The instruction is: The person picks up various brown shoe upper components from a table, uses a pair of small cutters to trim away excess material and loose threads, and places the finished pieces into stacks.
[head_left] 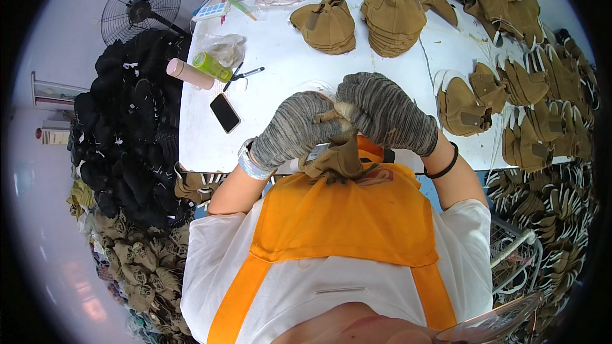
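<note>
Both my hands wear grey marled knit gloves and meet at the table's near edge, in front of my orange apron (344,216). Between them is a brown shoe upper (341,158), its lower part hanging against the apron. My left hand (290,129) grips its top edge from the left, fingers bent inward. From the right, my right hand (387,111) pinches the same edge, its fingertips touching the left ones. The gloves cover much of the upper's top. A small white label (317,151) shows beside the upper, under the left fingers.
On the white table (274,76) stand two stacks of brown uppers (394,22), with more piled at right (462,105). At left lie a phone (225,113), pens (245,74), a pink bottle (190,73) and a green bottle (212,66). Beyond are a black heap (131,127) and a fan (140,9).
</note>
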`<state>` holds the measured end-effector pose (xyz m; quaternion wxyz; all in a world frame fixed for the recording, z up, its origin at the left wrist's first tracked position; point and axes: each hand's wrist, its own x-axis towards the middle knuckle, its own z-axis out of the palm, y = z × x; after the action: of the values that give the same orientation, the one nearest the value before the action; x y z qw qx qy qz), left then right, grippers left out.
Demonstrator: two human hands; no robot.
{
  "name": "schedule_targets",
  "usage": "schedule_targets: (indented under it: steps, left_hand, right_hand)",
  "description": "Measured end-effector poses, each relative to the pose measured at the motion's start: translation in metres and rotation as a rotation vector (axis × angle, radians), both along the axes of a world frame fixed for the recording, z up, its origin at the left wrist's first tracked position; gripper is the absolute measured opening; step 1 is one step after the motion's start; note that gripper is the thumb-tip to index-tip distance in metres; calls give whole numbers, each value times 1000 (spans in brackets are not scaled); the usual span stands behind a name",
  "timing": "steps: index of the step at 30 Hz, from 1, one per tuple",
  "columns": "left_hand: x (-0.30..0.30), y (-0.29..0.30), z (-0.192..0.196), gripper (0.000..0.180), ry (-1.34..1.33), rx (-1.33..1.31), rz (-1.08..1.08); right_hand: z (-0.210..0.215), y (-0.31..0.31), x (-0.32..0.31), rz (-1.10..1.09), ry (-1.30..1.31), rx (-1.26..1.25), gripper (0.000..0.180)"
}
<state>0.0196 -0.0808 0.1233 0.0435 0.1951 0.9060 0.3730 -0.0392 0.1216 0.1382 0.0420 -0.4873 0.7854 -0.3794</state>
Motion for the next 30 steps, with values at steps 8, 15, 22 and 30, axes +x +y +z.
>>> schedule_targets:
  steps: [8, 15, 22, 30]
  left_hand:
    - [6, 19, 35, 24, -140, -19, 23]
    - [4, 18, 27, 24, 64, -120, -7]
    - [0, 15, 24, 27, 130, -14, -17]
    - [-6, 14, 13, 26, 79, -4, -58]
  right_hand:
    - [-4, -1, 7, -16, -751, -202, 29]
    - [-12, -7, 5, -232, -924, -232, 56]
    - [-25, 15, -4, -64, -778, -392, 49]
    - [7, 14, -2, -10, -20, 16, 21]
